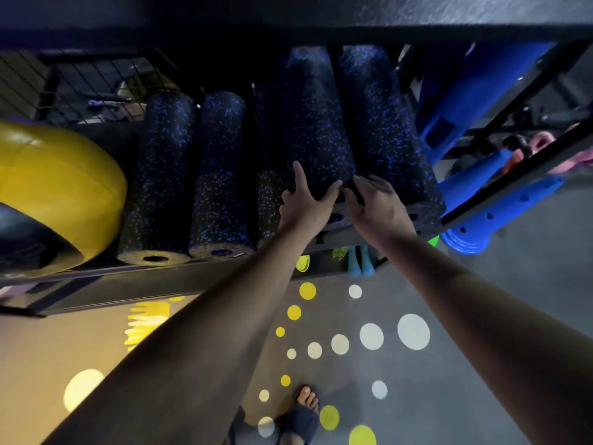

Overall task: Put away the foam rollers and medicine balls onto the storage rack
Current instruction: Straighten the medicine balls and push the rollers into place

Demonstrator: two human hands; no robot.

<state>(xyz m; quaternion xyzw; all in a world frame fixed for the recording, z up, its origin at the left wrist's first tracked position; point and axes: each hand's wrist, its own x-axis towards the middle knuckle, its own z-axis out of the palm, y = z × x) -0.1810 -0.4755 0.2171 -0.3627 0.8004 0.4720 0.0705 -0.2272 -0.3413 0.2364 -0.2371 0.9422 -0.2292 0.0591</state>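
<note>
Several black foam rollers with blue specks lie side by side on the storage rack (167, 279), ends toward me. One roller (313, 123) sits on top of the lower ones. My left hand (303, 203) rests on this roller's near end, thumb spread up along its side. My right hand (377, 208) presses the same end from the right, fingertips almost meeting the left hand's. Two more rollers (160, 175) (219, 175) lie to the left and another roller (385, 123) to the right. A yellow medicine ball (54, 187) sits at the shelf's left end beside a dark ball (19, 242).
A dark upper shelf (321, 17) overhangs the rollers. Blue plastic equipment (475, 91) fills the rack section on the right. A wire mesh panel (80, 78) closes the back left. My sandalled foot (305, 412) stands on grey floor with yellow and white dots.
</note>
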